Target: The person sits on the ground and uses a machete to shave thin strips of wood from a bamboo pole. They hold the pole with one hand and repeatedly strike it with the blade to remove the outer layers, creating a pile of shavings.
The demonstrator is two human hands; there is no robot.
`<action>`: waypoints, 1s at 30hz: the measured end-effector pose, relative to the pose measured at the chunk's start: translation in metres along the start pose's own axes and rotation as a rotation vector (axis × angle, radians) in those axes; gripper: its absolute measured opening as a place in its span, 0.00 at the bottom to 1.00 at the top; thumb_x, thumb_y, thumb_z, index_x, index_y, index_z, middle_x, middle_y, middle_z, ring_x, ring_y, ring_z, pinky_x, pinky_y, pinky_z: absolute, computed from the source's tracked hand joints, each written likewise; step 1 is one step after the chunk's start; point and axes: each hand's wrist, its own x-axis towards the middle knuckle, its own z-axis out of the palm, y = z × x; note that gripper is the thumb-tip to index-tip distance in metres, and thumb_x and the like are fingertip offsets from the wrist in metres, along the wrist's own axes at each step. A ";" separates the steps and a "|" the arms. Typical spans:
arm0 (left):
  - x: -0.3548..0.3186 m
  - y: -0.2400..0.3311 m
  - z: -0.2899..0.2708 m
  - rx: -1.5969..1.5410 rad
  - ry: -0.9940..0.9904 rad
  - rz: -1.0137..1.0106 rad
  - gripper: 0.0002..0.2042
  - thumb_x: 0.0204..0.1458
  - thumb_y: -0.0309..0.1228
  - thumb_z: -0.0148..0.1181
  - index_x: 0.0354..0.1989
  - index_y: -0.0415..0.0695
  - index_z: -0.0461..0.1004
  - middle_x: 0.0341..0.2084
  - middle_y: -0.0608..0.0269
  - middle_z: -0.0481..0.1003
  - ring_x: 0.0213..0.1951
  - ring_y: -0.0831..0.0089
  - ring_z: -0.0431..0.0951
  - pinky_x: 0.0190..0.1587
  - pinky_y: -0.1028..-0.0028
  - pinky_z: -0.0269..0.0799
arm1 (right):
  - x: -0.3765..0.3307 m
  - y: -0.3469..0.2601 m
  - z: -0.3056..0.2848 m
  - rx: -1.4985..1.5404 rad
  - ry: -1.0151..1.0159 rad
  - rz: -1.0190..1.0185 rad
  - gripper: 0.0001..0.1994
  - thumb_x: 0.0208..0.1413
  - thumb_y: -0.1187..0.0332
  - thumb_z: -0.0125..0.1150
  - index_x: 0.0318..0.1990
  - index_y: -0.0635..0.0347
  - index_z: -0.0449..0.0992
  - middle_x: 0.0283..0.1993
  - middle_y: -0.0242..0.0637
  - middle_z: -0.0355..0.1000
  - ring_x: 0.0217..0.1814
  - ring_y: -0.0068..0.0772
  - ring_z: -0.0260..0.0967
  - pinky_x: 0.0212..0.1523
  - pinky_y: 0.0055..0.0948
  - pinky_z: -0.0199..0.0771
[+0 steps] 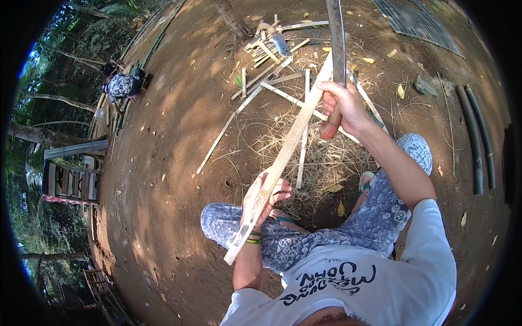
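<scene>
My right hand (345,106) is closed round the reddish handle of a machete (338,46), its long dark blade pointing away from me. In my left hand (254,198) rests a long pale bamboo strip (292,138), slanting from near my left wrist up to the blade. The fingers of that hand are partly stretched and reach past the strip's right edge. Close to the blade, the far end of the strip passes just left of my right hand. Whether blade and strip touch, I cannot tell. Below both hands lies a heap of thin curled shavings (326,160).
Several cut strips (220,138) lie scattered ahead, with a grey flat metal piece (281,44) among them near a tree trunk (231,20). Two dark poles (472,141) lie at right, a slatted panel (418,24) far right. Another person (125,86) crouches at far left.
</scene>
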 end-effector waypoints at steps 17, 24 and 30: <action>0.032 0.053 0.095 -0.053 0.171 0.018 0.25 0.73 0.39 0.37 0.76 0.58 0.44 0.22 0.66 0.64 0.13 0.83 0.61 0.13 0.85 0.62 | -0.036 0.032 0.012 -1.189 -0.310 -0.376 0.13 0.51 0.58 0.65 0.25 0.58 0.80 0.13 0.35 0.70 0.16 0.37 0.71 0.23 0.39 0.69; 0.026 0.046 0.097 -0.122 0.185 -0.056 0.24 0.73 0.41 0.38 0.75 0.57 0.49 0.20 0.69 0.59 0.12 0.83 0.56 0.12 0.85 0.53 | -0.043 0.049 0.022 -1.328 -0.327 -0.560 0.10 0.45 0.59 0.65 0.21 0.53 0.76 0.15 0.39 0.73 0.18 0.46 0.74 0.23 0.45 0.72; 0.012 0.049 0.104 -0.075 0.182 -0.059 0.23 0.73 0.39 0.36 0.75 0.56 0.50 0.19 0.69 0.59 0.12 0.83 0.56 0.12 0.84 0.51 | -0.028 0.038 0.014 -1.383 -0.288 -0.678 0.07 0.42 0.68 0.60 0.18 0.59 0.74 0.15 0.42 0.71 0.14 0.45 0.69 0.21 0.41 0.70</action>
